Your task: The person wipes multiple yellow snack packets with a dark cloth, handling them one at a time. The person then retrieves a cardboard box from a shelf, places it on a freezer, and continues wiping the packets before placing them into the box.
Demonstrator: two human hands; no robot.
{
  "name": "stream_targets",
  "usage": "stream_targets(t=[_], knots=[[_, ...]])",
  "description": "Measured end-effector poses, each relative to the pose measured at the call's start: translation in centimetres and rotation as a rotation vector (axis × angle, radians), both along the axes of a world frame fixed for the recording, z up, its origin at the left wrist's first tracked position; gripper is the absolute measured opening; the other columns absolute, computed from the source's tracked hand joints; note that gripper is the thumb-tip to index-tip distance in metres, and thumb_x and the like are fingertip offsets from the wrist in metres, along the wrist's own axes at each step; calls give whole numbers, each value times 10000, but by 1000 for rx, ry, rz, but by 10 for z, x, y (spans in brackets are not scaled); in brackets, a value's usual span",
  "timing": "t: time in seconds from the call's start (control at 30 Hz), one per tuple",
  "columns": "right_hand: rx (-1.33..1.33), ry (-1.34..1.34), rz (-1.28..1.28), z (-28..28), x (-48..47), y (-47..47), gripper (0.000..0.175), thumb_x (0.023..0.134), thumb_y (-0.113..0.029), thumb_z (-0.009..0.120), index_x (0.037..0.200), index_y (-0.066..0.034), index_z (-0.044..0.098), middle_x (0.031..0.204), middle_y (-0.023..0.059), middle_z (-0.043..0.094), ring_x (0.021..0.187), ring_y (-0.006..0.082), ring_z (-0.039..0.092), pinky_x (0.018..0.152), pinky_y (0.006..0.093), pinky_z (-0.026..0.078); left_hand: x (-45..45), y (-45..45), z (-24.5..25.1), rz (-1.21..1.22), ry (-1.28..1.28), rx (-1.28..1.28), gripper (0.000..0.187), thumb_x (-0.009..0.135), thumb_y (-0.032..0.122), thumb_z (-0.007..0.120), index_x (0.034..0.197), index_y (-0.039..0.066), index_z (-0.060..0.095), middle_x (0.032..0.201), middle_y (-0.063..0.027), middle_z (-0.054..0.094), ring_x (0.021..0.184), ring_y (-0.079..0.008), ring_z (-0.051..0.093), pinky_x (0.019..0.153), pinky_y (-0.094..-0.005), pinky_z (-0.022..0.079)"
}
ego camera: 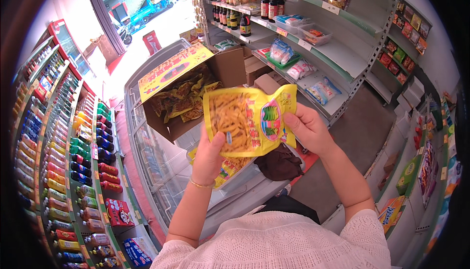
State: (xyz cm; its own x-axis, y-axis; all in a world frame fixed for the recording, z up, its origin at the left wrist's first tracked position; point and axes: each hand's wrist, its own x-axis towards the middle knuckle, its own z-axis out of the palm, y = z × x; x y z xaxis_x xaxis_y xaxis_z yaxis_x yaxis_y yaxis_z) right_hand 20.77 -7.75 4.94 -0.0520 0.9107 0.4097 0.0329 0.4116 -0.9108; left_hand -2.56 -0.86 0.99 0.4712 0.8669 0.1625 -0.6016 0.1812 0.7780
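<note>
A yellow snack bag [235,122] with a clear window full of orange-brown sticks is stretched between my hands. My left hand [210,155] grips its left lower edge, thumb on the front. At the right end, my right hand [307,129] pinches the bag's bunched top corner. Below it, another yellow snack bag [235,169] lies on the glass-topped chest freezer [158,180], partly covered by my left hand and the held bag. Beyond stands an open cardboard carton [176,74] with several similar bags [187,100] inside.
A dark brown cloth [281,164] lies at the freezer's near right edge. Drink bottles fill shelves [73,151] on the left. Metal shelving [349,56] with sauce bottles and packets stands at the back right. Low shelves [404,180] flank my right. A doorway [143,11] opens at the far left.
</note>
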Motion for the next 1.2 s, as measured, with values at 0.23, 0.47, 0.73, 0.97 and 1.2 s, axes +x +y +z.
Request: stream_targets(t=[0.23, 0.47, 0.73, 0.97, 1.2], knots=[[-220, -16, 82, 0, 3, -16, 270, 968, -211, 622, 1093, 24, 663, 1012, 32, 699, 900, 72, 629, 780, 238, 507, 1, -12, -6, -140, -86, -144, 278, 991, 126, 548, 1243, 9, 553, 1196, -68, 634, 1047, -171, 641, 886, -341, 538], [-59, -961, -106, 52, 37, -42, 213, 932, -197, 653, 889, -2, 727, 727, 66, 701, 621, 120, 647, 591, 281, 510, 5, -19, 4, -321, -27, -109, 371, 1020, 205, 501, 1334, 7, 500, 1235, -73, 624, 1085, -159, 625, 921, -331, 515], [-274, -611, -774, 44, 166, -117, 231, 893, -194, 608, 737, -44, 687, 734, 134, 685, 650, 232, 657, 604, 361, 526, -47, 12, 5, -41, -89, 70, 399, 1047, 249, 416, 1363, 14, 485, 1101, -72, 665, 1002, -140, 638, 920, -319, 509], [-671, -1348, -699, -107, 224, -129, 493, 944, -404, 550, 796, 41, 702, 756, 222, 685, 721, 317, 690, 614, 435, 506, -93, 17, 10, 318, -31, 56, 315, 1037, 211, 444, 1264, 18, 548, 958, -22, 641, 911, -103, 625, 865, -274, 519], [-667, -602, -835, -43, 174, -141, 444, 908, -413, 568, 770, -19, 718, 762, 148, 673, 725, 256, 666, 643, 385, 499, -70, 13, 7, 247, -128, 64, 273, 1034, 184, 445, 1206, 4, 556, 909, -20, 616, 863, -106, 614, 818, -277, 535]])
